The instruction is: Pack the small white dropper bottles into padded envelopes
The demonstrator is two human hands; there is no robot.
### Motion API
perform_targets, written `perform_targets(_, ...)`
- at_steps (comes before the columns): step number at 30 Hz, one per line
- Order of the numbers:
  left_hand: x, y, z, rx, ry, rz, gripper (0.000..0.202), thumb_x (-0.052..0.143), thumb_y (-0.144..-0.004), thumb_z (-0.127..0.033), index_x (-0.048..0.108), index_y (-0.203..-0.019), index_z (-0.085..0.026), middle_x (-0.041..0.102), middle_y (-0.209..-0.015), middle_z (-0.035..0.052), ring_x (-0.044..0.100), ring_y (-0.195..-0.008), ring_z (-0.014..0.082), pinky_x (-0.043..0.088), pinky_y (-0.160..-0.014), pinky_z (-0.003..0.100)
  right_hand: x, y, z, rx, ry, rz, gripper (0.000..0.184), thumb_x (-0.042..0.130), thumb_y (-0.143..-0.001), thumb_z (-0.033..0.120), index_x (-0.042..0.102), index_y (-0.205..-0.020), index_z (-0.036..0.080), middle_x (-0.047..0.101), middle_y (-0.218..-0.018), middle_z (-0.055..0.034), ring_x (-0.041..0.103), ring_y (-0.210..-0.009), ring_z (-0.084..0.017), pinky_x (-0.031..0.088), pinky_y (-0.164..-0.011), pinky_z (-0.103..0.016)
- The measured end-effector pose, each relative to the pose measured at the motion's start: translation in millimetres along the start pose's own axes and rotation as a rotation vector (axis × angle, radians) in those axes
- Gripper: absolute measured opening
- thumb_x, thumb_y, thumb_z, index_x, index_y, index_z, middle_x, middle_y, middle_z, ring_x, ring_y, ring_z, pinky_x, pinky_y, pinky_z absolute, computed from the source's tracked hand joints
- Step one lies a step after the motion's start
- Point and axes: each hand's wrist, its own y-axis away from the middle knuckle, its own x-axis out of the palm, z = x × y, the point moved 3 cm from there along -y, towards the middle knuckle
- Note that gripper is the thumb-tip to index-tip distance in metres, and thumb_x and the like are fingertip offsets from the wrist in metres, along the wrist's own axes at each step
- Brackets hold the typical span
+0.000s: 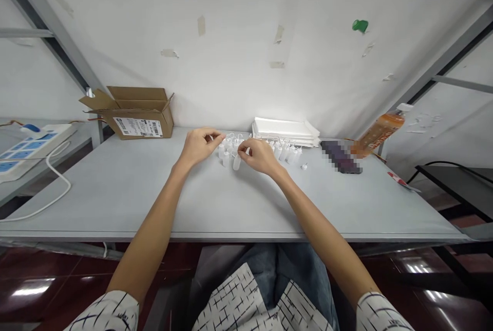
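Small white squeeze bottles with thin nozzle tips stand in a cluster near the back of the table. In the head view, my right hand [259,155] is closed, its thumb and fingers pinched at the top of one small white bottle [236,163], which leans slightly at the front of the group. My left hand [201,146] reaches in from the other side, thumb and forefinger brought together beside the left bottles [226,159]; whatever is between them is too small to make out. Right of the cluster, a loose white cap [304,166] lies on the tabletop.
A stack of white trays or sheets [285,128] lies behind the bottles. An open cardboard box [142,115] stands back left. At right are a blurred dark phone [341,157] and an orange drink bottle [379,133]. A power strip [33,146] with a white cable sits far left.
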Motion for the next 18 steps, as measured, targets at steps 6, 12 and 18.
perform_targets(6,4.5,2.1,4.3,0.015,-0.131,0.167,0.029,0.065,-0.078,-0.046,0.076,-0.084,-0.019,0.069,-0.077,0.0020,0.053,-0.063,0.0136,0.039,-0.062,0.027,-0.2,3.0,0.5,0.006,-0.026,-0.004,0.017,0.054,-0.084,0.015,0.070,-0.085,0.019,0.069,-0.087,-0.0012,0.055,-0.066,-0.013,0.035,-0.062,-0.026)
perform_targets(12,11.5,2.8,9.6,0.004,-0.268,0.216,0.021,0.066,-0.078,-0.040,0.076,-0.083,-0.022,0.068,-0.076,0.0003,0.053,-0.065,0.0142,0.036,-0.060,0.027,3.4,1.8,1.2,-0.004,-0.041,-0.030,0.017,0.054,-0.085,0.016,0.071,-0.087,0.019,0.068,-0.087,-0.0017,0.055,-0.065,-0.013,0.035,-0.063,-0.026)
perform_targets(18,11.7,3.0,7.1,0.000,-0.275,0.221,0.015,0.063,-0.079,-0.031,0.076,-0.079,-0.023,0.068,-0.078,-0.0002,0.054,-0.066,0.0140,0.035,-0.059,0.027,8.5,0.8,1.9,-0.027,-0.006,-0.062,0.018,0.054,-0.087,0.016,0.072,-0.088,0.019,0.069,-0.089,-0.0024,0.056,-0.068,-0.013,0.034,-0.061,-0.026)
